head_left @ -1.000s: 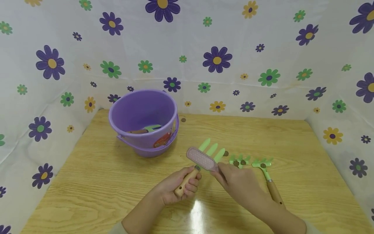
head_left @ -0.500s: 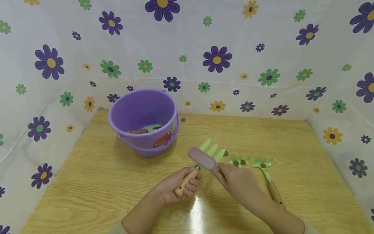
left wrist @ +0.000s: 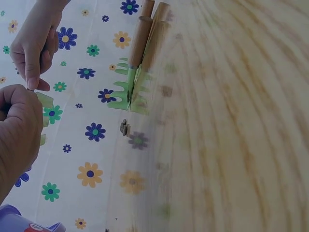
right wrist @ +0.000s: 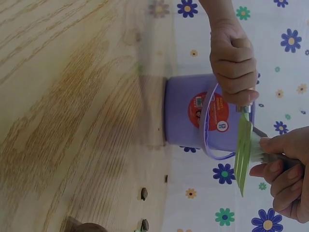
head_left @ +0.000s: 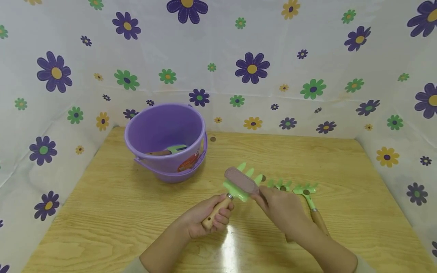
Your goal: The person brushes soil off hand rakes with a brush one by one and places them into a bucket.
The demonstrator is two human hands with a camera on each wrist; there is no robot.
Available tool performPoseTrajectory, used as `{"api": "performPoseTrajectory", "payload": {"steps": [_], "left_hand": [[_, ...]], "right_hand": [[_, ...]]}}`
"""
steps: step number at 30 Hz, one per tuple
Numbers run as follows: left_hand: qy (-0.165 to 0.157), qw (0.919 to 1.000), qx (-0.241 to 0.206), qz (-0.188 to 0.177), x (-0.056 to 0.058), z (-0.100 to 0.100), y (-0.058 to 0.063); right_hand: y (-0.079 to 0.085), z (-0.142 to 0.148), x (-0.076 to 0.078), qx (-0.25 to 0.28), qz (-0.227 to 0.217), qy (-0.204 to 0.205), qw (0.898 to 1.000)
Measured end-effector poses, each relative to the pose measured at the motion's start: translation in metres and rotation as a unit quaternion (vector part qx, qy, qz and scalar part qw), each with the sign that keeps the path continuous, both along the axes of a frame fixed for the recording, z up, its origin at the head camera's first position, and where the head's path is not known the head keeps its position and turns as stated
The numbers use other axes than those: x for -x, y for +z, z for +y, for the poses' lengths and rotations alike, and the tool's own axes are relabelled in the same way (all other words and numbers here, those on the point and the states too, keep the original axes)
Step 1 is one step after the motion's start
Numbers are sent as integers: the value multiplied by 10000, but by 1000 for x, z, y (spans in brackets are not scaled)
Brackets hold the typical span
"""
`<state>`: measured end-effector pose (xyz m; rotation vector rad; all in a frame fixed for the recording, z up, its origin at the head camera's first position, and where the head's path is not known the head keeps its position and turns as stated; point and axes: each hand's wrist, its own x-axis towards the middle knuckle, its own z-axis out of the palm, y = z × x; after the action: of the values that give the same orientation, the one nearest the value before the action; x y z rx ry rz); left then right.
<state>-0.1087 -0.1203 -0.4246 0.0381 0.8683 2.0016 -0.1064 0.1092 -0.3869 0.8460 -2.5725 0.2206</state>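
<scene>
I see the person's left hand (head_left: pixel 209 217) wrapped firmly around the wooden handle of a green garden fork (head_left: pixel 235 190), its tines pointing up and away over the table (head_left: pixel 136 223). The right hand (head_left: pixel 285 210) grips a mauve-backed brush (head_left: pixel 241 180) by its narrow end, the brush lying across the fork's head, bristles facing it. To the left and beyond, a purple bucket (head_left: pixel 164 165) stands upright, well apart from both hands, with a green tool (head_left: pixel 176 149) inside. A green rake (head_left: pixel 317 216) lies to the right of the right hand; another rake (head_left: pixel 279 185), partly hidden by that hand, lies beside it. I find flowered cloth (head_left: pixel 211 45) bordering the table on 3 sides, back, left and right; wood surface stretches widely leftward from the left hand.
</scene>
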Motion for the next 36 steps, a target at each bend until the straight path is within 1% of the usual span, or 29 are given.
{"api": "performPoseTrajectory", "payload": {"steps": [3,12,19,22,27,31,36], "left_hand": [[-37,10000,-39,-16,0,-1,0],[-134,9999,-52,25,-1,-2,2],[-104,9999,4,-34,-3,-2,2],[-113,9999,-12,-37,-3,-2,2],[-136,9999,1,-6,-4,-3,2],[-122,9999,31,34,-4,-3,3],[-86,9999,28,63,-4,-2,7]], "right_hand": [[-1,2,2,-14,-53,-38,10000],[-2,5,4,-91,83,-133,9998],[-3,8,8,3,-60,-138,9999],[-3,9,9,28,-53,-139,9999],[-1,9,10,68,-41,-155,9998],[1,12,12,37,-85,-300,9995],[5,20,18,55,-15,-249,9997]]}}
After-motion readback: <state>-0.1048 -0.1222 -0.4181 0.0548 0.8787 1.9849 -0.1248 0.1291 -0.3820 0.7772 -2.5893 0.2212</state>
